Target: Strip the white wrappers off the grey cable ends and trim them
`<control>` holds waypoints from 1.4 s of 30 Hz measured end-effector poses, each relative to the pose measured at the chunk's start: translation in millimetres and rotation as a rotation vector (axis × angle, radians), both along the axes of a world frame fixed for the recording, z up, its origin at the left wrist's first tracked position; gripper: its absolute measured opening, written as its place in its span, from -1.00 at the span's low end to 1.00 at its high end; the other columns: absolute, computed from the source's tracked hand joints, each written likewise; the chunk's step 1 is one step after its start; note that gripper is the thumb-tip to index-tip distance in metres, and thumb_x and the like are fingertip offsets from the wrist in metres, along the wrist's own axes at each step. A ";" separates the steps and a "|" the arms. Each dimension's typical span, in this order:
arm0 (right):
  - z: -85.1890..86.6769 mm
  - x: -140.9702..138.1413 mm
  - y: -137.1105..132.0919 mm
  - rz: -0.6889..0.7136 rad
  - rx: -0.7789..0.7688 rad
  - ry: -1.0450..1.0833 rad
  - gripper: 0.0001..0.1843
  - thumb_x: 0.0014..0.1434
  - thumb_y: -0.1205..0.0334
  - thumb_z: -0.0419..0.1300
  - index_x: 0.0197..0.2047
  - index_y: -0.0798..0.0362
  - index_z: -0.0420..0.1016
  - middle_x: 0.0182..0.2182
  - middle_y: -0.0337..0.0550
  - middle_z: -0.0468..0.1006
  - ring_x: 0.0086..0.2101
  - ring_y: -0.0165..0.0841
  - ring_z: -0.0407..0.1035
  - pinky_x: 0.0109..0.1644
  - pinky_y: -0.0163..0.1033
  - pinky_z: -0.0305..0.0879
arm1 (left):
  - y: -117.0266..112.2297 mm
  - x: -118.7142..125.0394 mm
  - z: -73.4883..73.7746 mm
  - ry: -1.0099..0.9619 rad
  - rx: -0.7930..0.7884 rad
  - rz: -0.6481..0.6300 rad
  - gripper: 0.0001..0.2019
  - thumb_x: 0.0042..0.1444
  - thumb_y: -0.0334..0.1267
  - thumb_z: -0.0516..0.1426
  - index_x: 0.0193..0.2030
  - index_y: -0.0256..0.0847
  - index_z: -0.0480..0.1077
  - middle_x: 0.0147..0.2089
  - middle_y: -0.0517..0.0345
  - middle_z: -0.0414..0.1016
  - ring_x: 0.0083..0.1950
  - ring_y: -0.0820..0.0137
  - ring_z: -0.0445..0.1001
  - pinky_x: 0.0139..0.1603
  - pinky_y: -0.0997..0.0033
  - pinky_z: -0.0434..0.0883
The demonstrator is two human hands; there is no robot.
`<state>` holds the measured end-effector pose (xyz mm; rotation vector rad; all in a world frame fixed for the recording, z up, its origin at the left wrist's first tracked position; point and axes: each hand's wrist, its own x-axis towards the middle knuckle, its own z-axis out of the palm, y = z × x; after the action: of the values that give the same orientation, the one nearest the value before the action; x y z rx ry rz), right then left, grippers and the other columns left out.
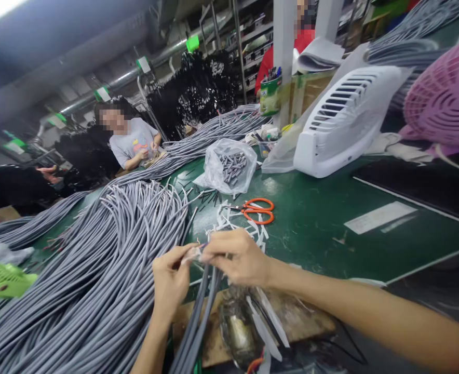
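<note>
My left hand point(170, 280) is closed in a pinch on a crumpled whitish strip point(192, 254) at the ends of a few grey cables point(202, 322). Facing it, my right hand point(239, 257) has thumb and fingers pressed together on those cable ends. The two hands almost meet. A bit of thin coloured wire shows at the fingertips, too small to make out. From the hands the cables run down toward the bottom edge. Just beyond my right hand lie orange-handled scissors point(258, 210) among white strip scraps point(224, 215).
A large heap of grey cables point(108, 259) covers the left side. Behind the scissors sits a clear bag point(229, 166) of small grey pieces. A white slatted casing point(338, 124) and a pink fan point(443, 93) stand right. A co-worker point(136, 140) sits across the green table point(303, 208).
</note>
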<state>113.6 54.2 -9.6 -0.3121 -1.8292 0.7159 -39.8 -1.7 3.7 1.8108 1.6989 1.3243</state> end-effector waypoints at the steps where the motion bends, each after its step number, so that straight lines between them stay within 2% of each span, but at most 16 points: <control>1: 1.6 1.7 4.2 -0.066 -0.048 0.000 -0.78 0.09 0.34 0.14 -0.57 0.15 0.46 -0.64 -0.26 0.34 -0.59 -0.53 0.15 -0.50 -0.40 0.04 | -1.3 1.1 -0.4 0.056 -0.030 -0.071 -0.83 0.00 -0.28 0.13 -0.43 -0.23 0.57 -0.54 0.13 0.51 -0.50 0.41 0.44 -0.48 0.51 0.35; 4: 5.5 4.1 17.8 -0.200 -0.284 -0.078 -0.77 0.05 0.35 0.19 -0.61 0.15 0.44 -0.66 -0.28 0.34 -0.59 -0.53 0.16 -0.49 -0.40 0.05 | -6.7 3.3 -3.0 0.085 -0.019 -0.107 -0.81 0.03 -0.27 0.12 -0.37 -0.23 0.57 -0.54 0.14 0.49 -0.51 0.45 0.40 -0.49 0.53 0.31; 7: 4.3 -1.0 17.7 -0.206 -0.357 -0.152 -0.76 0.04 0.37 0.19 -0.64 0.15 0.42 -0.67 -0.29 0.35 -0.60 -0.53 0.17 -0.51 -0.41 0.04 | -8.4 2.8 -4.5 -0.161 0.073 0.127 -0.78 0.01 -0.17 0.15 -0.32 -0.25 0.56 -0.59 0.20 0.38 -0.60 0.54 0.27 -0.59 0.57 0.22; 9: 0.1 -6.9 7.9 -0.245 -0.189 -0.120 -0.72 0.07 0.35 0.16 -0.65 0.15 0.39 -0.68 -0.30 0.32 -0.62 -0.54 0.15 -0.53 -0.41 0.02 | -5.4 1.5 -3.3 -0.408 0.073 0.215 -0.71 -0.04 -0.07 0.18 -0.38 -0.28 0.54 -0.65 0.28 0.24 -0.68 0.62 0.08 -0.70 0.61 0.05; 11: -5.5 -11.7 -4.7 -0.275 0.106 -0.066 -0.69 0.14 0.33 0.09 -0.62 0.13 0.39 -0.69 -0.30 0.28 -0.63 -0.53 0.11 -0.53 -0.38 0.00 | -0.2 0.2 -1.3 -0.590 0.037 0.208 -0.65 -0.13 0.01 0.22 -0.44 -0.31 0.50 -0.66 0.32 0.18 -0.71 0.67 -0.03 -0.73 0.63 -0.05; 15: -12.0 -13.8 -20.0 -0.309 0.580 -0.036 -0.64 0.22 0.33 -0.02 -0.58 0.10 0.38 -0.70 -0.30 0.22 -0.65 -0.50 0.07 -0.54 -0.31 -0.05 | 8.4 0.5 -3.0 -0.557 -0.057 0.187 -0.60 -0.22 0.05 0.24 -0.56 -0.34 0.44 -0.71 0.36 0.08 -0.71 0.66 -0.05 -0.72 0.61 -0.09; 17: -10.6 -11.6 -19.3 -0.300 0.649 -0.044 -0.61 0.23 0.33 -0.05 -0.59 0.10 0.37 -0.70 -0.29 0.21 -0.65 -0.49 0.08 -0.54 -0.30 -0.05 | 10.0 2.7 -7.1 -0.422 -0.064 0.178 -0.61 -0.18 0.03 0.22 -0.64 -0.33 0.39 -0.73 0.35 0.05 -0.69 0.63 -0.01 -0.69 0.58 -0.04; 22: -2.6 -3.0 -11.0 -0.388 0.500 -0.053 -0.62 0.22 0.32 -0.01 -0.62 0.10 0.35 -0.71 -0.30 0.20 -0.66 -0.51 0.06 -0.54 -0.32 -0.03 | 11.1 9.9 -15.1 -0.228 -0.120 0.064 -0.63 -0.07 -0.06 0.15 -0.72 -0.30 0.29 -0.71 0.30 0.11 -0.63 0.58 0.06 -0.61 0.54 0.03; 25: -3.2 -2.6 -13.4 -0.386 0.578 -0.033 -0.63 0.21 0.33 -0.01 -0.59 0.10 0.38 -0.72 -0.30 0.21 -0.66 -0.51 0.07 -0.54 -0.32 -0.03 | 11.7 11.2 -14.4 -0.275 -0.167 0.037 -0.58 -0.09 -0.02 0.15 -0.76 -0.28 0.21 -0.73 0.31 0.08 -0.65 0.60 0.04 -0.63 0.55 0.01; 28: -5.9 -2.9 -13.9 -0.286 0.707 -0.069 -0.62 0.23 0.29 -0.04 -0.57 0.08 0.42 -0.74 -0.31 0.21 -0.68 -0.51 0.07 -0.54 -0.33 -0.02 | 12.4 5.6 -7.9 -0.489 -0.277 0.043 -0.54 -0.22 0.10 0.20 -0.71 -0.28 0.24 -0.75 0.36 0.05 -0.71 0.65 -0.05 -0.70 0.59 -0.07; 30: -4.3 0.9 -5.8 -0.284 0.597 -0.168 -0.63 0.23 0.24 -0.01 -0.53 0.07 0.46 -0.73 -0.29 0.29 -0.68 -0.52 0.11 -0.54 -0.34 0.00 | 12.7 -2.3 -0.1 -0.650 -0.383 -0.005 -0.53 -0.33 0.13 0.26 -0.61 -0.31 0.31 -0.72 0.37 0.12 -0.73 0.71 -0.11 -0.73 0.63 -0.15; 33: 4.9 14.9 19.1 -0.493 0.132 -0.474 -0.76 0.17 0.20 0.08 -0.40 0.07 0.54 -0.55 -0.19 0.50 -0.57 -0.48 0.30 -0.45 -0.37 0.12 | 12.1 -15.7 13.2 -0.808 -0.439 -0.071 -0.53 -0.39 0.03 0.33 -0.49 -0.35 0.36 -0.62 0.27 0.28 -0.70 0.74 -0.04 -0.72 0.70 -0.13; 35: 12.1 26.7 36.3 -0.620 -0.095 -0.819 -0.80 0.12 0.22 0.12 -0.37 0.07 0.56 -0.45 -0.09 0.56 -0.42 -0.35 0.41 -0.40 -0.35 0.17 | 10.3 -22.0 20.0 -0.853 -0.438 -0.079 -0.57 -0.38 -0.10 0.37 -0.42 -0.37 0.41 -0.58 0.22 0.33 -0.65 0.71 0.07 -0.69 0.71 0.00; 36: 15.0 32.0 42.8 -0.611 -0.148 -0.981 -0.79 0.12 0.22 0.12 -0.36 0.10 0.57 -0.40 -0.03 0.57 -0.36 -0.30 0.43 -0.38 -0.34 0.19 | 8.9 -24.0 22.2 -0.858 -0.443 -0.080 -0.58 -0.38 -0.16 0.37 -0.38 -0.38 0.43 -0.56 0.19 0.36 -0.62 0.68 0.13 -0.66 0.68 0.08; 39: 19.1 43.0 53.6 -0.554 -0.197 -1.087 -0.80 0.05 0.16 0.21 -0.44 0.10 0.58 -0.47 -0.03 0.57 -0.36 -0.30 0.46 -0.35 -0.37 0.24 | 4.7 -27.9 24.3 -0.830 -0.457 -0.053 -0.57 -0.42 -0.24 0.39 -0.34 -0.40 0.49 -0.51 0.10 0.43 -0.55 0.58 0.24 -0.59 0.60 0.23; 42: 18.9 47.0 60.3 -0.675 -0.253 -1.107 -0.80 0.10 0.35 0.14 -0.25 0.17 0.56 -0.24 0.13 0.56 -0.16 -0.23 0.43 -0.21 -0.32 0.28 | 5.8 -33.0 22.5 -0.756 -0.497 0.033 -0.51 -0.55 -0.22 0.42 -0.35 -0.33 0.52 -0.46 0.07 0.50 -0.49 0.47 0.36 -0.49 0.52 0.36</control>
<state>160.6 114.5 9.2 -1.6566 -2.3840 0.2652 -72.8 4.1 26.2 0.8499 1.4395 1.2261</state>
